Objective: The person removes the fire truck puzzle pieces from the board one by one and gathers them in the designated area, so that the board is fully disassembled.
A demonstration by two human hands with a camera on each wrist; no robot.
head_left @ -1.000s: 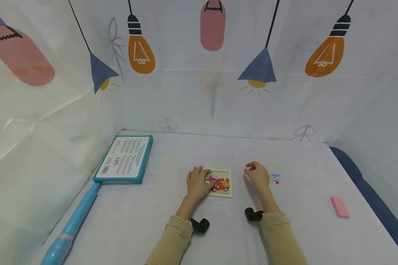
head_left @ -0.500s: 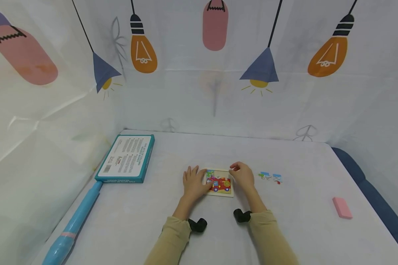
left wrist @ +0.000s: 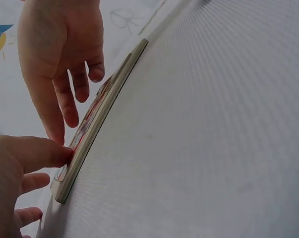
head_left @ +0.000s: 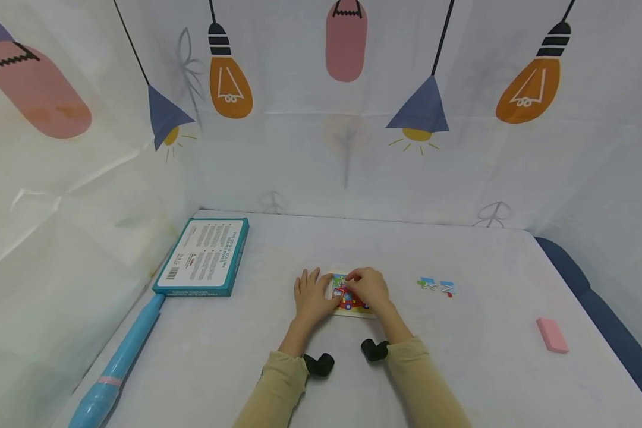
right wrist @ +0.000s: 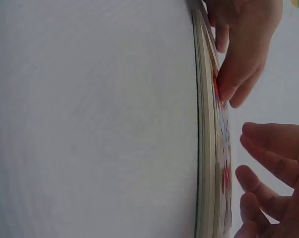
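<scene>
A small jigsaw puzzle (head_left: pixel 348 304) in a pale wooden frame lies on the white table, showing a red vehicle. My left hand (head_left: pixel 314 298) rests at its left side with fingers spread, the thumb touching the picture near the edge. Over the puzzle's upper right part is my right hand (head_left: pixel 371 288), hiding some of the picture. In the right wrist view the right hand's fingers (right wrist: pixel 275 141) are loosely bent beside the puzzle's face, with nothing visible between them. Two loose blue-and-white puzzle pieces (head_left: pixel 427 283) lie to the right of the frame.
A teal box (head_left: pixel 200 255) with a printed white label lies at the back left. A blue inflated stick (head_left: pixel 119 356) runs from it toward the front left. On the right is a pink block (head_left: pixel 552 335). A patterned white curtain (head_left: pixel 299 160) stands behind the table.
My right hand has moved left from beside the loose pieces to over the puzzle, uncovering one of those pieces. The left hand stays at the frame's left side.
</scene>
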